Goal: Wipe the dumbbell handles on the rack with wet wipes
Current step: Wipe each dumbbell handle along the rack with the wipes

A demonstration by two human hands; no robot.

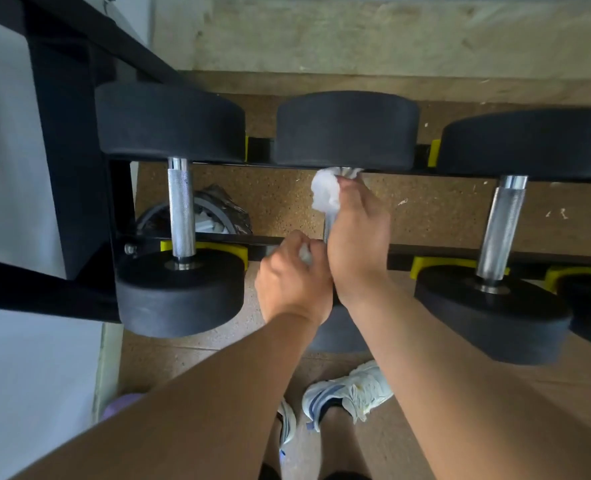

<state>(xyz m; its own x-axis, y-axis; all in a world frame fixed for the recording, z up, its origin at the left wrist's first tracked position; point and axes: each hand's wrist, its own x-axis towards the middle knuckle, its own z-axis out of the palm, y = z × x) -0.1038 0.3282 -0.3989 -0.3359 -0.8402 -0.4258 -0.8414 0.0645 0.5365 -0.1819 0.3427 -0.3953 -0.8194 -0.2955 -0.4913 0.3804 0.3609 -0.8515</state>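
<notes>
Head view: we've got right hand [358,237] wrapped round middle dumbbell handle [329,225] through wet wipe [325,192], up at far head for full-length pass. Left hand [292,280] touching it, pinching wipe tail at near end, likely keeping it taut. Rack [425,252] cradles neighbours.

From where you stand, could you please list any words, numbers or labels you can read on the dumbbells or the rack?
None can be read.
Dumbbell heads: plain black, no numbers showing.
Rack and yellow cradles: no label visible.
Wet wipe in the right hand: no print.
Shoes: stripes only.
</notes>
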